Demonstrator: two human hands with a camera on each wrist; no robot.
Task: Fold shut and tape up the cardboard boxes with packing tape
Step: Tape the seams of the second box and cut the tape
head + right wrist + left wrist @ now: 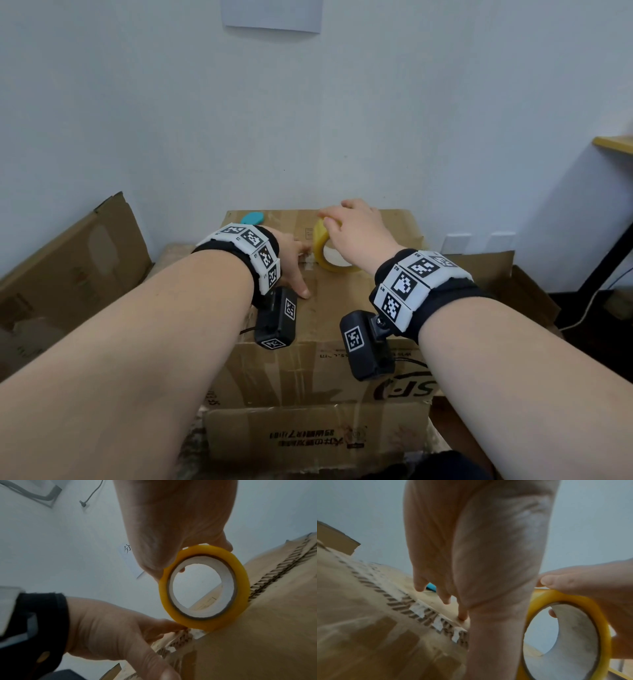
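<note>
Fingers of right hand [356, 229] curl round the tape roll [330, 251], stood on edge on the box [308, 359] top at the seam. Left hand [291, 260] presses flat, fingers extended, beside it. Flaps look folded shut; I can't make out fresh tape along the seam, so taping looks barely started.

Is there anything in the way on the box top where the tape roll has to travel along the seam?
The left hand presses the brown cardboard box beside the yellow packing tape roll. A small teal oval object lies at the far edge.

The tape roll [325, 251] was yellow with a white core, the cardboard box [342, 308] brown, a small object [252, 217] turquoise.
</note>
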